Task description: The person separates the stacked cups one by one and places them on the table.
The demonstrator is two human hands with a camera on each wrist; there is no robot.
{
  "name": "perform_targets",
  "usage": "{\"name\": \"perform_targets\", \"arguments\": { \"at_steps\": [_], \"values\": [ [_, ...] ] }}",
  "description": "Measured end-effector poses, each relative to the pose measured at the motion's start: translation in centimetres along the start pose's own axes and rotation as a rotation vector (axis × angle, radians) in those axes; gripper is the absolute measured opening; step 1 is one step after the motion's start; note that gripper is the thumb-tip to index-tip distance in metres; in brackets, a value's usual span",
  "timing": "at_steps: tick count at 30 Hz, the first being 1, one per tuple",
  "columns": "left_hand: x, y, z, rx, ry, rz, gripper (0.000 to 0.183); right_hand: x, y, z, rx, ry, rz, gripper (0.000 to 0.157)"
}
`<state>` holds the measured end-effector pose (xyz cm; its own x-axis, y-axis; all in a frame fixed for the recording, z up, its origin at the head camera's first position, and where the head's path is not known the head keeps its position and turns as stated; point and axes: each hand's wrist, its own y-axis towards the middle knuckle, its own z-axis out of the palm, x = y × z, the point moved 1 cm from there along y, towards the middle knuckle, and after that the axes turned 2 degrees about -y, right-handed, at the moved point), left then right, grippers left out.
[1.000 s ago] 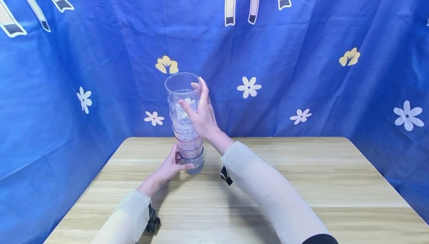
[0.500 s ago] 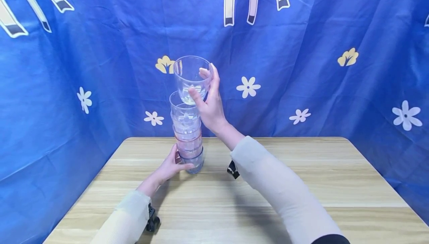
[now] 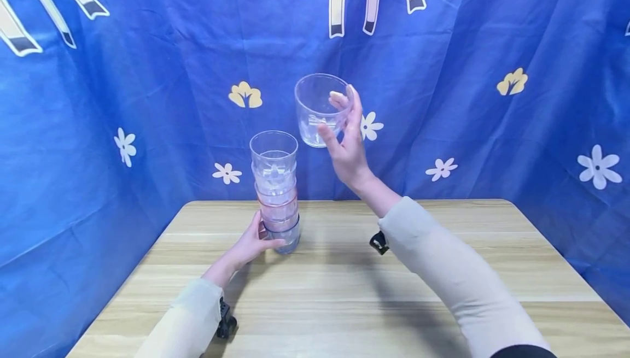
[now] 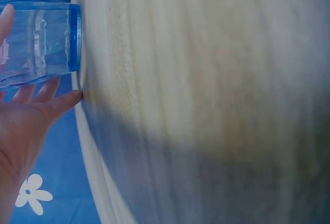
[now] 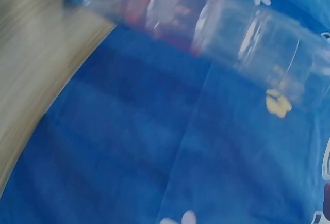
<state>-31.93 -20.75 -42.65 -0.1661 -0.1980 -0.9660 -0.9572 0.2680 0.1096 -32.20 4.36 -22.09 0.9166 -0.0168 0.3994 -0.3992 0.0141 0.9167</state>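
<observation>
The right hand, fingers and thumb clamped on a clear cup, had carried it up and rightward from the stack of cups since half a second before; the left hand had stayed, its fingers and thumb around the blue-rimmed bottom cup. The stack stood upright on the table, below and left of the right fingers. Behind those fingers, a white flower on the blue cloth was partly covered. Clear cups nested above pink-tinted ones, their number hard to tell.

Clear, pink and blue cups, flower-printed blue cloth
</observation>
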Motion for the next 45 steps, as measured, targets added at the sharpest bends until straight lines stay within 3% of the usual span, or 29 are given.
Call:
{"name": "perform_targets", "arguments": {
  "at_steps": [6, 13, 19, 28, 36, 45],
  "values": [
    [0.1, 0.1, 0.0, 0.002, 0.011, -0.010, 0.087, -1.3, -1.3, -3.3, -0.011, -0.083, 0.059, 0.102],
    [0.2, 0.1, 0.0, 0.000, 0.011, -0.016, 0.088, -2.8, -3.9, -5.6, -0.034, -0.083, 0.171, 0.100],
    [0.1, -0.1, -0.1, -0.004, 0.014, -0.014, 0.090, -4.2, -6.9, -6.6, -0.016, -0.119, 0.304, 0.081],
    [-0.1, -0.1, 0.0, -0.006, 0.004, -0.012, 0.089, -2.9, -10.9, -6.3, 0.070, -0.152, 0.524, 0.079],
    [-0.4, -0.2, 0.1, 0.000, 0.007, -0.010, 0.089, -6.6, -15.4, -6.0, 0.093, -0.179, 0.621, 0.083],
    [-0.2, 0.0, 0.0, -0.005, 0.010, -0.023, 0.088, -7.6, -18.4, -5.6, 0.132, -0.227, 0.694, 0.079]
  ]
}}
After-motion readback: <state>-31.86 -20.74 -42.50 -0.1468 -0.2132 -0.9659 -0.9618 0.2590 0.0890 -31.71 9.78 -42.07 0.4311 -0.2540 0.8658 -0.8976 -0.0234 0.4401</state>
